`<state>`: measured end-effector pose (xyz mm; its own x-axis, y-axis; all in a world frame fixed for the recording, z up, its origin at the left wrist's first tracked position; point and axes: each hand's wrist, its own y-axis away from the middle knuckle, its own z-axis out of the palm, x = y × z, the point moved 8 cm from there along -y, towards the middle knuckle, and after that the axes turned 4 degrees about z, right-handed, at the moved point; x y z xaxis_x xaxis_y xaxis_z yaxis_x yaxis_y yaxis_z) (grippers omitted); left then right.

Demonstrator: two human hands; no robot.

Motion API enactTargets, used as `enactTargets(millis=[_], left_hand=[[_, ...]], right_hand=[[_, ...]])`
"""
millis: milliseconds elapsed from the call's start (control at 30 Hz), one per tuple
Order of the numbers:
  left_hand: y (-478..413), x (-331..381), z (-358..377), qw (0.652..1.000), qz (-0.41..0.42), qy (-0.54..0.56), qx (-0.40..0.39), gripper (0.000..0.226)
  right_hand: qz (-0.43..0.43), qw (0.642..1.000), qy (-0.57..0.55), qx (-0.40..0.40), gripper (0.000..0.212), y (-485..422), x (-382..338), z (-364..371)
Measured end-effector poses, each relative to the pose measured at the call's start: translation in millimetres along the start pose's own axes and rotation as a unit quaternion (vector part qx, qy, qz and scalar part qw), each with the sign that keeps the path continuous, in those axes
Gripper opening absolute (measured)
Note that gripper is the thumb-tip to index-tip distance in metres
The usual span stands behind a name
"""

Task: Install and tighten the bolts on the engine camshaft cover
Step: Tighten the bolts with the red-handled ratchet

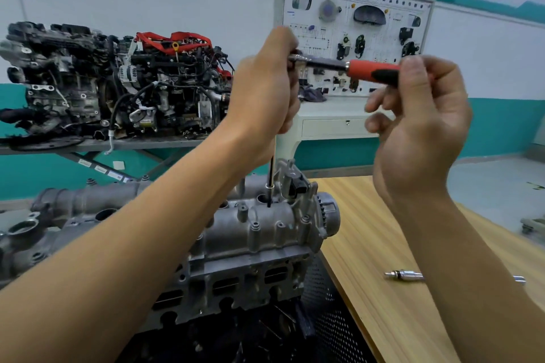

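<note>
My left grip (pixel 265 82) is wrapped round the head of the ratchet (pixel 362 68). My right grip (pixel 418 97) holds its red handle lightly, with the lower fingers loose. The extension (pixel 270 177) drops into a bolt hole at the far end of the cover (pixel 259 233), just beside the desk (pixel 383 230). I cannot see the bolt itself. My worry is that so long a shaft may tilt as I swing, so the bit cams out or the bolt cross-threads. With so light a hold, the handle could slip.
</note>
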<state>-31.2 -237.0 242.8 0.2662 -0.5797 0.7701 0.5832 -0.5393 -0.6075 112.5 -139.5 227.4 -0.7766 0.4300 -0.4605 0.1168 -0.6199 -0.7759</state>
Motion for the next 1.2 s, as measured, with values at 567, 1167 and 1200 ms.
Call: enactTargets(millis=[567,1167,1200], left_hand=[[-13,-76,37,0.998,-0.062,-0.005,0.03,0.05],[-14,-82,50,0.99,-0.021,-0.111,0.08,0.054],[-17,-85,47,0.99,-0.037,-0.107,0.089,0.049]], right_hand=[[0.062,0.993,0.09,0.045,0.006,-11,33,-65],[0.157,0.967,0.191,0.063,0.02,-31,78,-93],[0.144,0.969,0.186,0.067,0.017,-28,73,-93]])
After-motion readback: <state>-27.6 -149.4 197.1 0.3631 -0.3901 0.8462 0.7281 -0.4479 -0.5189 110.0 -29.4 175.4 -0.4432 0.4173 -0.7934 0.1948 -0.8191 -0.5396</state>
